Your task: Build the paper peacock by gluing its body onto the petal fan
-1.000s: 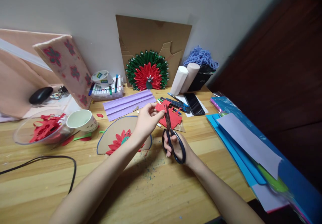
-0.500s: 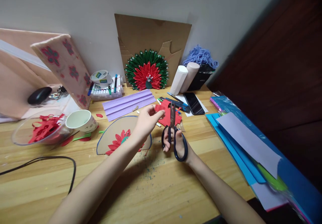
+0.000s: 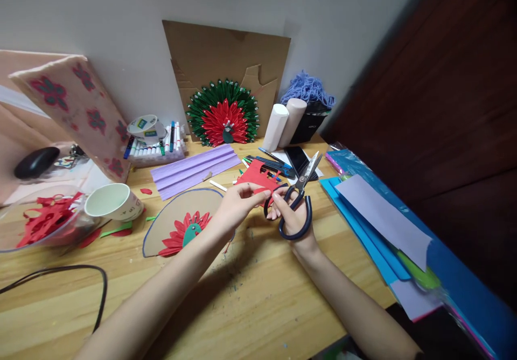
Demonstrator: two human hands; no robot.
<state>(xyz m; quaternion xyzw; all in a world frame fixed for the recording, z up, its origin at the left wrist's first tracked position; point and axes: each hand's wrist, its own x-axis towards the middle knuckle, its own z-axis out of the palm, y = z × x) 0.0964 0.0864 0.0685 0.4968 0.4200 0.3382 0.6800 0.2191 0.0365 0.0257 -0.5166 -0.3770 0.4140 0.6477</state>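
Note:
My left hand (image 3: 238, 203) is closed in a pinch on a small piece of red paper (image 3: 262, 189). Dark-handled scissors (image 3: 301, 183) rest in my right hand (image 3: 297, 217), blades slightly apart and pointing up and away to the right. The right thumb and fingertips come close to the left fingertips; whether they also touch the red piece I cannot tell. Behind the hands lies a red paper sheet (image 3: 253, 172) with cut-out edges. Under my left forearm, partly covered, is a cardboard semicircle (image 3: 161, 230) bearing red paper petals (image 3: 172, 246) and a green body shape (image 3: 191, 235).
A red-and-green peacock (image 3: 226, 117) leans against brown cardboard (image 3: 226, 47) at the back. Purple crepe paper (image 3: 194, 171), pens and a phone (image 3: 297, 159) lie nearby. On the left stand a paper cup (image 3: 113, 201) and a bowl of red scraps (image 3: 48, 217); blue folders (image 3: 363, 230) lie right.
The scissors have swung from upright to tilted right and away, and my right fingers have moved up to the left fingertips. The view has shifted slightly right.

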